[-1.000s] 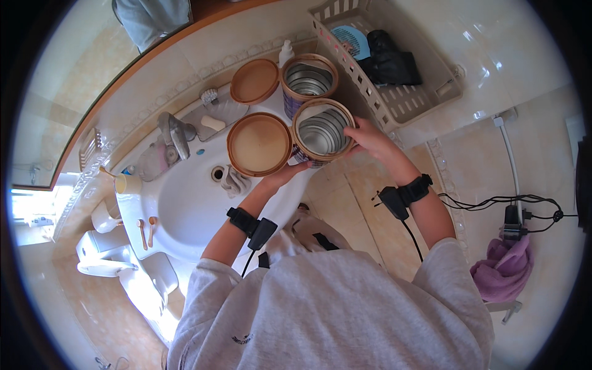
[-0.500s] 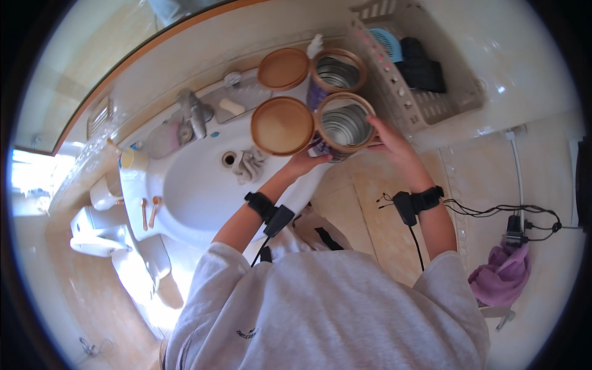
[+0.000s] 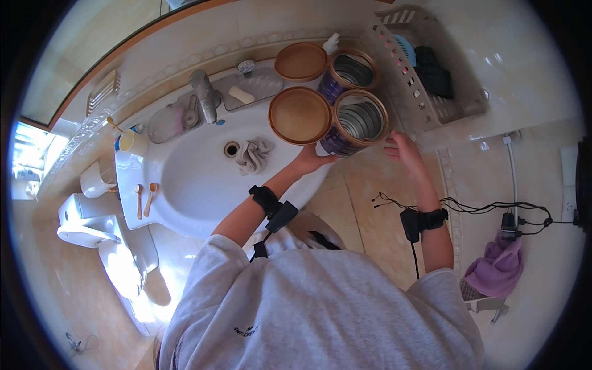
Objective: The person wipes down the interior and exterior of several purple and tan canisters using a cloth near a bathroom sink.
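Two purple tin cans with brown rims and lids tipped open stand at the right end of the counter; their ribbed metal insides show. Against the lower left side of the near can point(image 3: 361, 120) my left hand point(image 3: 312, 161) is closed, its thumb along the can and some fingers hidden beneath the near lid point(image 3: 300, 116). My right hand point(image 3: 404, 153) is just right of that can, apart from it, fingers loosely bent and holding nothing. Behind stand the far can point(image 3: 353, 69) and its round brown lid point(image 3: 301, 61).
Left of the cans is the white sink point(image 3: 185, 191) with a crumpled grey cloth point(image 3: 253, 155) inside. A faucet point(image 3: 205, 98), a soap bar point(image 3: 241, 95) and two scoops point(image 3: 150, 198) are around it. A beige basket point(image 3: 425, 102) sits right of the cans. Black cables point(image 3: 493, 208) hang at the right.
My right hand has let go of the near can and moved off to its right. My left hand stays at the can. The whole view has shifted slightly.
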Motion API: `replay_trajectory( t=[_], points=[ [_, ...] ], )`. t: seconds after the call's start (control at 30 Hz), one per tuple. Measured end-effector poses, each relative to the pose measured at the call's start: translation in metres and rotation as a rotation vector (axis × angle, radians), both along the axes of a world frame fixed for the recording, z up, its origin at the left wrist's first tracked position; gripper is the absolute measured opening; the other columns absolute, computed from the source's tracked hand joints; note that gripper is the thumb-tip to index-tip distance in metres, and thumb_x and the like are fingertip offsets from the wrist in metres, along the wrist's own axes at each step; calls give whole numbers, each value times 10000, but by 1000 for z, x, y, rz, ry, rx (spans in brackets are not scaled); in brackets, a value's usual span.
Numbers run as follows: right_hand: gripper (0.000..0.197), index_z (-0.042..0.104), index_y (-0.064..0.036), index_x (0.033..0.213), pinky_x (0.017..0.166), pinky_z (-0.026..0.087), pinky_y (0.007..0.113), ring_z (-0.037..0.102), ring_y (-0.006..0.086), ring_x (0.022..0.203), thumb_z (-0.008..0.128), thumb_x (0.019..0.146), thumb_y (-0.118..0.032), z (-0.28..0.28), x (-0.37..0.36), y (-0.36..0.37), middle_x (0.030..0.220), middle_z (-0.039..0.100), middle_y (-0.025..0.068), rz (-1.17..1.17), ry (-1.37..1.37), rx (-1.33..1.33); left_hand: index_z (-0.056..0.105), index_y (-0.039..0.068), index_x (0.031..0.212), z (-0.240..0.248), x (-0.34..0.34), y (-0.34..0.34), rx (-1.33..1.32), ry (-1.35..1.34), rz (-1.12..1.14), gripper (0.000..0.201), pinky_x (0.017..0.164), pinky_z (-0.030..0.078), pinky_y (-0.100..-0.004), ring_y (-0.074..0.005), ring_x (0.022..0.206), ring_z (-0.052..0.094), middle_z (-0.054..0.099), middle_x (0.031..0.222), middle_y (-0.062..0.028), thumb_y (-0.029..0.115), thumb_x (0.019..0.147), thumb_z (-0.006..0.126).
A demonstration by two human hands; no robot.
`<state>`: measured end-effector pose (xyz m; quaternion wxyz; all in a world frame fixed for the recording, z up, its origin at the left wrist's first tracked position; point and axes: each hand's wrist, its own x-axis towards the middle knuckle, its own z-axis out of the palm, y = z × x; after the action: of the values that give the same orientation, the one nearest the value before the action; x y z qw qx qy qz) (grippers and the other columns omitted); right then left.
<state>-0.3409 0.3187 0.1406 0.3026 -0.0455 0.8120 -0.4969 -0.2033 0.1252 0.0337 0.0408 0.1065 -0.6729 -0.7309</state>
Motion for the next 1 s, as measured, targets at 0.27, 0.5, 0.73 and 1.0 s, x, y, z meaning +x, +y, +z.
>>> replay_trajectory(
  t=[0.27, 0.5, 0.73, 1.0],
  points=[
    [245, 494, -9, 911, 625, 452, 244, 540, 127, 677, 493, 822, -237, -5, 42, 24, 752, 549, 65, 312, -200, 126, 491, 46, 1096, -38, 56, -44, -276, -162, 21, 509, 872, 348, -332, -239, 1059, 438, 495, 1099, -126, 281, 672, 650],
    [248, 480, -27, 1051, 693, 449, 247, 539, 125, 773, 440, 852, -169, -14, 95, -43, 844, 561, 66, 628, -314, -97, 417, 89, 1158, -105, 110, -115, -801, -165, 333, 586, 853, 367, -369, -329, 1028, 426, 451, 1084, -200, 239, 638, 642],
    [249, 482, -24, 1050, 711, 444, 251, 541, 127, 770, 427, 851, -164, -50, 126, -95, 870, 559, 69, 737, -400, -57, 92, 189, 1308, -114, 111, -114, -729, -687, 155, 970, 888, 320, -455, -417, 1095, 313, 234, 1247, -226, 349, 563, 693],
    [231, 498, -23, 1025, 664, 441, 237, 544, 117, 748, 435, 845, -153, -67, 154, -140, 854, 565, 60, 808, -417, -100, 262, 141, 1242, -119, 115, -118, -803, -537, 376, 779, 848, 358, -437, -377, 1060, 369, 333, 1183, -206, 328, 605, 669]
  ],
)
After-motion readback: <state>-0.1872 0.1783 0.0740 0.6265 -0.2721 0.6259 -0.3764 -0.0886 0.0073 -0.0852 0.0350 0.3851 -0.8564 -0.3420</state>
